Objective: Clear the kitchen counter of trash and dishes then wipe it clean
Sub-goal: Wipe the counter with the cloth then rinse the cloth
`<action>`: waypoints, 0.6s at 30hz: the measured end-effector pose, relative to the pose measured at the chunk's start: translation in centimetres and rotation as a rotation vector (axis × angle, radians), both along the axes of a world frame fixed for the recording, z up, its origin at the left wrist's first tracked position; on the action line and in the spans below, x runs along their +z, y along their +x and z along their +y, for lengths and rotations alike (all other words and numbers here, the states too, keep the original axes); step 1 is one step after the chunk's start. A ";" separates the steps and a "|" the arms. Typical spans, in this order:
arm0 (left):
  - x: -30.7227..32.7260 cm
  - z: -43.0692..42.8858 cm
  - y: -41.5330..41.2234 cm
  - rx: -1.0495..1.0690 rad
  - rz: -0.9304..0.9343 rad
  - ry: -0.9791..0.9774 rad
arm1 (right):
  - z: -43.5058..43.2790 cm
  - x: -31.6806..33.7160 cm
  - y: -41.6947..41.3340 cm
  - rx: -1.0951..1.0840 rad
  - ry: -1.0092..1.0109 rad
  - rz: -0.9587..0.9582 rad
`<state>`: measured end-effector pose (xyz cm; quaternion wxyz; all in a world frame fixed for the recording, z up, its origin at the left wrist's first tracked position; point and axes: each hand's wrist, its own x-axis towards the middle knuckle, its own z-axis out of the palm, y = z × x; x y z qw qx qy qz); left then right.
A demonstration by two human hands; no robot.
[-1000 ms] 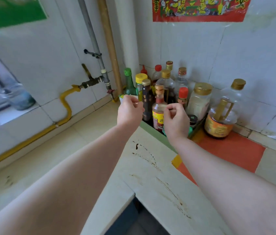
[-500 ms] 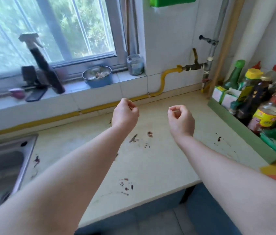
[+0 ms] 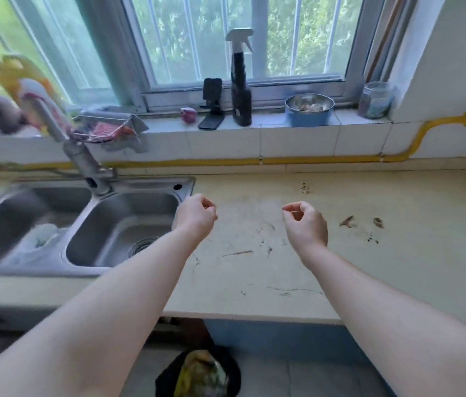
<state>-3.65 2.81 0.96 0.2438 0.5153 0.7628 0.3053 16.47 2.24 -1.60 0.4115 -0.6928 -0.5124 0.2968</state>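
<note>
View has swung left since half a second ago: the green tray of sauce bottles is out of frame, and the double-basin steel sink (image 3: 134, 186) now shows in full at left, with its grey faucet (image 3: 82, 160) behind it. Hand posture is unchanged.

Left hand (image 3: 196, 216): fingers curled into a loose fist, nothing in it, above the sink's right rim. Right hand (image 3: 306, 224): also curled, thumb tip meeting forefinger, nothing visible between them, over the counter.

Pale yellow stone counter (image 3: 383, 276): long axis runs left to right, parallel to the window wall, from the sink off to the right edge. Brown smears (image 3: 347, 222) lie right of the right hand.

On the sill stand a black spray bottle (image 3: 241, 90), upright, and a blue-sided metal bowl (image 3: 309, 114). A black bag of trash (image 3: 200, 373) sits on the floor below.
</note>
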 end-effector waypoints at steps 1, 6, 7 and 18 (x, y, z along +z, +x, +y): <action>0.0 -0.6 -1.5 0.026 0.004 -0.012 | -0.1 -0.2 -1.4 0.031 -0.009 0.019; 0.0 -3.4 -8.5 0.164 -0.029 -0.053 | 0.0 -0.4 -7.9 0.214 -0.054 0.050; 0.1 -3.6 -9.3 0.187 -0.039 -0.054 | 0.4 -0.2 -8.8 0.236 -0.054 0.051; 7.2 0.9 -14.4 0.421 -0.066 0.200 | 8.1 7.8 -17.9 0.487 0.136 0.120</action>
